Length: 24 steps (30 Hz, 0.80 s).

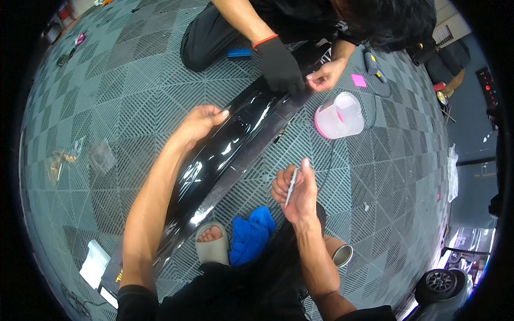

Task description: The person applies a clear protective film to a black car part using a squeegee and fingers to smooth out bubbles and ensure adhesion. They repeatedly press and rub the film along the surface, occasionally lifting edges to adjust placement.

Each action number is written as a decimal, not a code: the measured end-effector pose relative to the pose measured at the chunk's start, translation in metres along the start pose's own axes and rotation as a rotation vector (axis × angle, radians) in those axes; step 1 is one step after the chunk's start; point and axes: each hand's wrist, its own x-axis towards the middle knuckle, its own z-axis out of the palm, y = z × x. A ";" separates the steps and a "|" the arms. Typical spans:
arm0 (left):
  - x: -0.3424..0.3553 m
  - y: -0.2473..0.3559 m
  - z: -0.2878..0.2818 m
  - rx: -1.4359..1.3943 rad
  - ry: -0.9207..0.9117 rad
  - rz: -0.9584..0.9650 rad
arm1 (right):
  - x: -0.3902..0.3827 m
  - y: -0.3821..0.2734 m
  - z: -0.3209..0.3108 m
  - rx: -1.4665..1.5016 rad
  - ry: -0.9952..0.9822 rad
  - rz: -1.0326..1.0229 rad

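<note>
A long, glossy black panel [214,155] runs diagonally from lower left to upper right, with wrinkled dark film along its near side. My left hand [201,125] is at its far edge, thumb and fingers pinched together on the film there. My right hand [301,192], palm up and away from the panel, has its fingers curled around a slim silver pen-like tool [292,187]; the thumb points up. Opposite me, a co-worker's black-gloved hand [281,67] rests on the panel, and their bare hand [326,75] pinches its edge.
A clear pitcher with pink liquid [340,116] stands right of the panel. Near it lie a pink card [358,80] and a grey heat gun [375,67] with a cord. A blue cloth [251,235] lies by my sandalled foot [211,243]. Behind my right forearm sits a cardboard tube [340,251].
</note>
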 end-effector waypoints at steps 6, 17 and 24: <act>-0.006 0.004 0.004 -0.016 0.001 -0.018 | 0.008 -0.006 0.024 -0.544 -0.028 -0.169; -0.009 0.006 0.007 -0.054 -0.005 -0.030 | 0.045 0.004 0.067 -1.700 -0.046 -0.507; -0.005 0.004 0.008 -0.003 0.005 0.005 | 0.048 0.006 0.070 -1.833 -0.116 -0.555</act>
